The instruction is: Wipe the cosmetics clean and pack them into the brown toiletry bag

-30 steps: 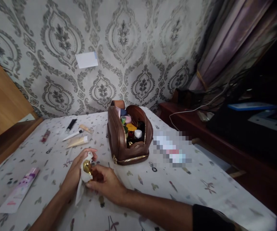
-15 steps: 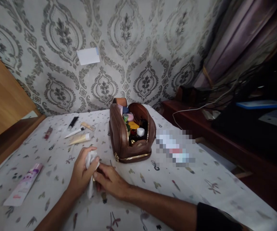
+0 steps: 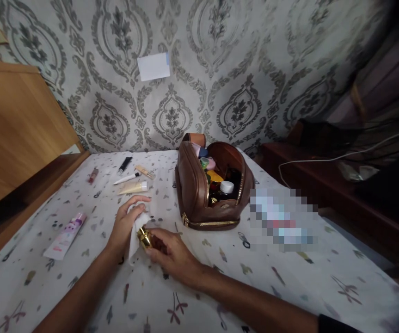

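Observation:
My left hand point(image 3: 123, 227) is closed on a white tissue point(image 3: 134, 250), its fingertips curled over the top. In my right hand point(image 3: 175, 253) is a small gold-capped bottle point(image 3: 145, 237), gripped between thumb and fingers. The gold end points toward the tissue and lies against or just in front of it; the rest of the bottle is hidden by my fingers. Beyond my hands stands a brown zip bag point(image 3: 194, 203), unzipped and wide open. Inside it are several items, among them a white-capped bottle point(image 3: 226, 187).
To the left lies a white and purple tube point(image 3: 66, 236). Further back are a cream tube point(image 3: 133, 187), a white pen-like stick point(image 3: 126, 178), a black tube point(image 3: 125, 165) and a small reddish vial point(image 3: 93, 175). A blurred-out packet point(image 3: 280, 219) lies right of the bag.
My right hand has drawn the bottle out from the tissue, so its gold end now shows. My left fingers have loosened slightly around the tissue. The whole view has shifted.

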The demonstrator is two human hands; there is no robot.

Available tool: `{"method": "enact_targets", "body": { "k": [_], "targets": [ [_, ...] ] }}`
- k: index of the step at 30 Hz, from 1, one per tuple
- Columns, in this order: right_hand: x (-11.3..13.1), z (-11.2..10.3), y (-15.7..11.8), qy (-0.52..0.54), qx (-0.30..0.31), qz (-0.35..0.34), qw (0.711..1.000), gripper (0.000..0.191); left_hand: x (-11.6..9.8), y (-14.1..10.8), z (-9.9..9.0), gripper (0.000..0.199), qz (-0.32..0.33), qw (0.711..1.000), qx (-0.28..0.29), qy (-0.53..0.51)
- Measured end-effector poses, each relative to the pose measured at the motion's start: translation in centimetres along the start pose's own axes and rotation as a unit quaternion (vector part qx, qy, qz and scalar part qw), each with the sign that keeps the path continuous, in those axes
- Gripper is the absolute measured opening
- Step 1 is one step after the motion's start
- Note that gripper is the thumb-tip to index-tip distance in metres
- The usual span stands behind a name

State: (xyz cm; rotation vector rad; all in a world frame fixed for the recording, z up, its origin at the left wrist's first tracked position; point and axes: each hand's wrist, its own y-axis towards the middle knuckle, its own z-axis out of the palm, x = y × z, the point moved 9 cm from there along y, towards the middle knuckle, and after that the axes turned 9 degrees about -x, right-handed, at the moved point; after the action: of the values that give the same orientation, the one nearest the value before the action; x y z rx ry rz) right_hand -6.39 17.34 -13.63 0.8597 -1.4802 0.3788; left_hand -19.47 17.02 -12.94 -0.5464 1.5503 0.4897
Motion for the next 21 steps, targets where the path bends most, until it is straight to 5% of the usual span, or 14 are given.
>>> {"method": "enact_targets", "body": {
  "k": [5,9,16,21],
  "targets": [
    [-0.1,0.0,0.1,0.030,0.005,0.025,0.999,0.012,0.0,-0.6,1.5,0.032,-0.027,0.997,0.051,-0.052],
    [0.2,-0.1,0.0,0.055,0.008,0.040,0.998,0.022,0.0,-1.1,2.1,0.053,0.005,0.998,0.055,-0.015],
    [-1.7,-0.9,0.1,0.081,-0.052,0.068,0.993,0.032,0.3,-2.1,3.4,0.062,0.123,0.981,0.117,0.091],
    [-2.7,-2.3,0.4,0.092,-0.123,0.055,0.987,0.028,-0.6,-3.7,4.8,0.077,0.226,0.942,0.186,0.166]
  ]
}}
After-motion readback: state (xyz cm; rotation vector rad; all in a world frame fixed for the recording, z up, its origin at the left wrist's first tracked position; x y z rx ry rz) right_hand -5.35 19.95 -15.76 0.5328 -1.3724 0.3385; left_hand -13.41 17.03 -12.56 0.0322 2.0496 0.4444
